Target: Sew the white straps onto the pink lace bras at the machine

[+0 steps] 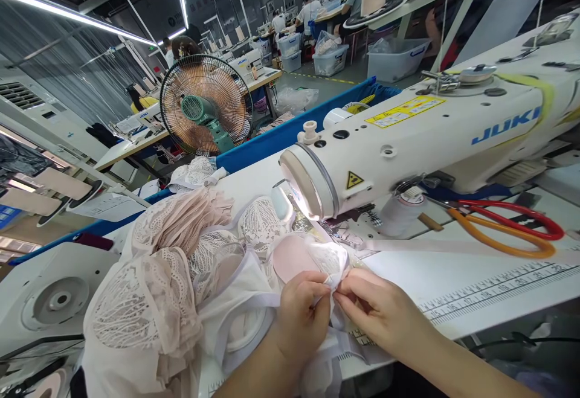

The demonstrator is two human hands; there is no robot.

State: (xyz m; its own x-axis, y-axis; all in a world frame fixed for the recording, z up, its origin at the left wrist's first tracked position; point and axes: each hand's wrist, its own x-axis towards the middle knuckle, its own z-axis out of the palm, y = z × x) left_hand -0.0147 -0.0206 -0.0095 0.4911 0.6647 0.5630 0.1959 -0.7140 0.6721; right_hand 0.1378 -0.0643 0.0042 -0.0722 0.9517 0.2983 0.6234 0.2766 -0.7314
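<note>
My left hand point(306, 313) is closed, its thumb and fingers pinching the edge of a pale bra point(296, 256) with a pink-lined cup and white lace. Close beside it, my right hand point(371, 304) pinches the same edge, fingertips almost touching those of the left. The bra lies just in front of the lit needle area of a white sewing machine point(389, 144); the needle itself cannot be made out. To the left of my hands, a heap of pale pink lace bras point(145, 301) spreads over the white table point(435, 277).
Scissors point(502, 235) with orange and red handles lie on the right, near a thread cone point(401, 211). A printed ruler point(493, 289) runs along the table's front edge. Behind the blue cloth edging point(290, 129) stands a fan point(206, 105). Plastic bins point(330, 60) and people are farther back.
</note>
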